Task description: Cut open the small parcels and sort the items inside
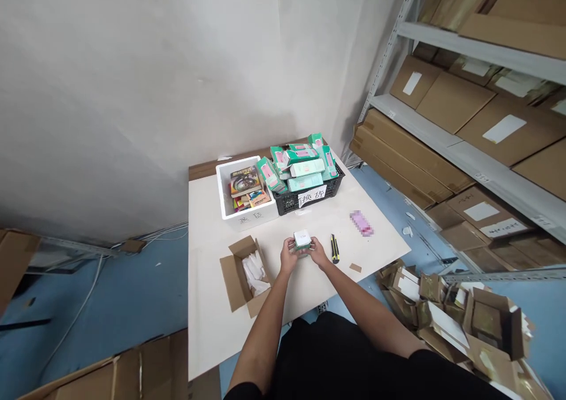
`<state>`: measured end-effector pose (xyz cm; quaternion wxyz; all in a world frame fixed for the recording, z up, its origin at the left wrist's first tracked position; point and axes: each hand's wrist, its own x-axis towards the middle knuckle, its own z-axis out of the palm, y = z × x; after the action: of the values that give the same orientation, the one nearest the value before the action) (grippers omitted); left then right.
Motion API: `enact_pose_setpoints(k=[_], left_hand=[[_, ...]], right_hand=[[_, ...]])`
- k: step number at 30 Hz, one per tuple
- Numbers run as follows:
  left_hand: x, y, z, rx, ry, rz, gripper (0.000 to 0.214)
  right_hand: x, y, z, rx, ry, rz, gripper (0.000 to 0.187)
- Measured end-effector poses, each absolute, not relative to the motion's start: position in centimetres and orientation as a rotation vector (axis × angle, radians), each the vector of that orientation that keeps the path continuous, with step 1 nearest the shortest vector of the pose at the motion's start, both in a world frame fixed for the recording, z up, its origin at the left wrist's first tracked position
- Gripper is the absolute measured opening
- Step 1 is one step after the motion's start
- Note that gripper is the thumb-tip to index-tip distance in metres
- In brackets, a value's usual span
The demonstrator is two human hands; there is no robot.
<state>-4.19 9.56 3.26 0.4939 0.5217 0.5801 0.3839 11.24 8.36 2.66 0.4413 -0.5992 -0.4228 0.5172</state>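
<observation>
Both hands hold a small white and green box [302, 240] just above the white table [207, 323]. My left hand [289, 255] grips its left side, fingers curled round it. My right hand [317, 251] grips its right side in the same way. An open cardboard box [241, 275] with white packing inside lies to the left of my hands. A yellow and black utility knife [335, 248] lies just right of my right hand.
At the table's back stand a white foam box [226, 207] of colourful items and a black basket [289, 201] heaped with green boxes. A pink object [361, 222] lies right of centre. Metal shelves with cartons [464, 111] stand right; emptied cartons [460, 317] litter the floor.
</observation>
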Motion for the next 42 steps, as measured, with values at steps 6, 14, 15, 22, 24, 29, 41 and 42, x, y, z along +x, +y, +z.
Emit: enact_pose_setpoints(k=[6, 14, 15, 22, 24, 29, 41, 42], left_hand=[[-4.9, 15.1, 11.1, 1.418, 1.316, 1.114, 0.066], [-3.6, 27.1, 24.6, 1.646, 1.230, 1.337, 0.099], [-3.3, 29.0, 25.8, 1.667, 1.212, 1.343, 0.100], [-0.8, 42.5, 30.6, 1.664, 1.212, 1.458, 0.085], [-0.2, 45.6, 30.8, 1.536, 1.221, 1.510, 0.080], [1.1, 51.2, 29.5, 1.331, 1.144, 1.507, 0.071], [-0.5, 53.9, 21.6, 1.628, 1.779, 1.093, 0.058], [-0.6, 54.0, 21.2, 1.659, 1.812, 1.016, 0.059]], right_hand=[[11.2, 14.4, 10.2, -1.400, -1.198, 1.054, 0.047], [15.6, 25.5, 22.6, -1.157, -1.537, 0.811, 0.055], [16.2, 27.2, 23.9, -1.139, -1.578, 0.779, 0.055], [21.4, 40.4, 28.6, -1.010, -1.754, 0.673, 0.061], [23.0, 44.3, 28.4, -1.077, -1.722, 0.680, 0.070], [25.2, 52.3, 25.8, -1.171, -1.607, 0.848, 0.079], [25.2, 59.6, 18.1, -1.404, -1.769, 0.835, 0.064], [25.3, 59.9, 17.9, -1.403, -1.828, 0.809, 0.063]])
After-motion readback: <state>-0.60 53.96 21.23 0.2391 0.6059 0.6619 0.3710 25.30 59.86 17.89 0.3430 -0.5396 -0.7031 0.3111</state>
